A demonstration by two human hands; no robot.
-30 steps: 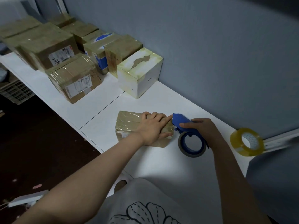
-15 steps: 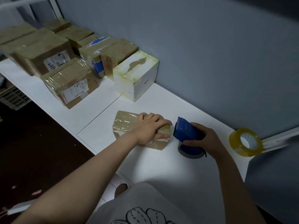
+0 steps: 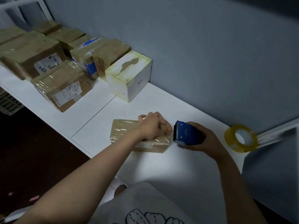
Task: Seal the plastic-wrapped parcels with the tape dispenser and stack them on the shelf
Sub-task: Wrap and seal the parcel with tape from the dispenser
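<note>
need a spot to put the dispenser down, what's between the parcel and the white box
Only bare shelf lies between the parcel and the white box, seen in the head view.

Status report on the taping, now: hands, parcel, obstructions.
Left hand grips the parcel, flat on the white shelf. Right hand holds the tape dispenser, blade facing parcel's end. Spare tape roll off to the right, nothing blocking.
</note>
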